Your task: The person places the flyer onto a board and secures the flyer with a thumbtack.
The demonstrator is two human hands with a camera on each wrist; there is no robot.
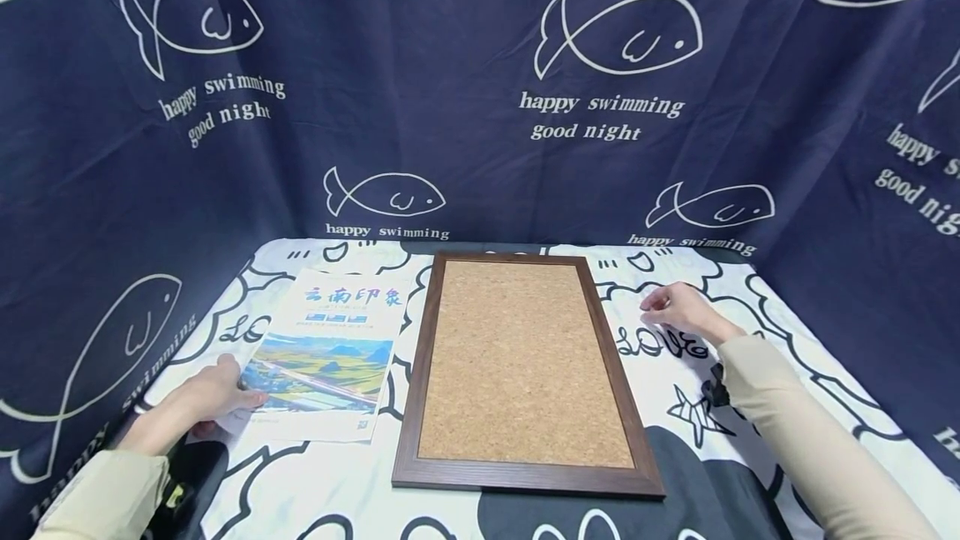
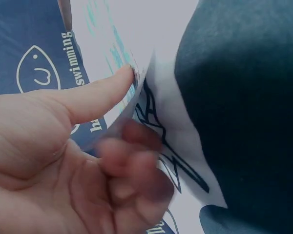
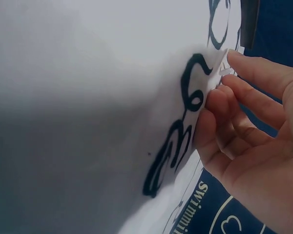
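Note:
A printed poster [image 1: 322, 357] with Chinese lettering and a landscape picture lies on the patterned cloth, left of the board. My left hand [image 1: 213, 394] pinches its lower left edge, thumb on the printed face. In the left wrist view the lifted sheet edge [image 2: 141, 80] bends by the thumb, with blurred fingers behind. A cork board [image 1: 517, 365] in a dark brown wooden frame lies flat at centre. To its right, my right hand [image 1: 686, 312] is low over the cloth. Its thumb and finger pinch a small clear piece [image 3: 226, 71], too small to identify.
White cloth with black doodles [image 1: 345, 494] covers the table. Dark blue curtains [image 1: 480, 107] with white fish drawings rise behind and on both sides. The board's raised frame edge [image 1: 528, 480] stands between the two hands.

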